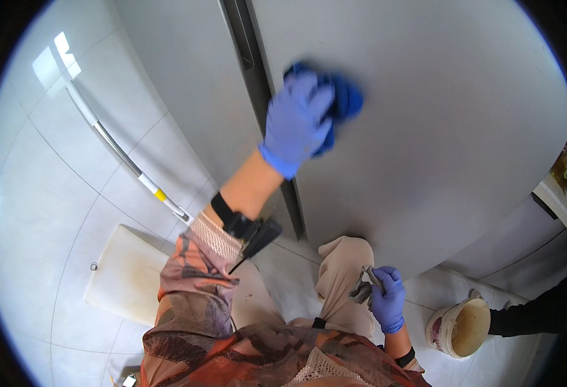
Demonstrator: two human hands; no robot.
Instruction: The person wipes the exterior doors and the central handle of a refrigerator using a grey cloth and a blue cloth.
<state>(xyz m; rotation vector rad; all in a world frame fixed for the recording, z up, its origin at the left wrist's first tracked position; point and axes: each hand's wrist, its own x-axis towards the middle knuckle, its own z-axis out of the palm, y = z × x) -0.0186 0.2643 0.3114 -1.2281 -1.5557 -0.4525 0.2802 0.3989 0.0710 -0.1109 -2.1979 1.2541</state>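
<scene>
My left hand [295, 121], in a blue-violet glove, presses a bunched blue cloth [349, 99] against the right-hand grey door [409, 135] of what looks like a two-door refrigerator. Motion blurs the hand and cloth slightly. Just left of them runs the dark gap [283, 203] between the doors, with a recessed grip near its top. A matching glove covers my right hand [389, 300], lower down beside my knee; its fingers hold a crumpled grey cloth [362, 286], clear of the door.
A white and metal pole [119, 150] with a yellow band slants at left, above a stained off-white panel [124, 275]. At lower right, a used white bucket [470, 329] stands on the tiled floor beside dark fabric [530, 309], possibly another person's trouser leg. A counter edge [554, 198] lies far right.
</scene>
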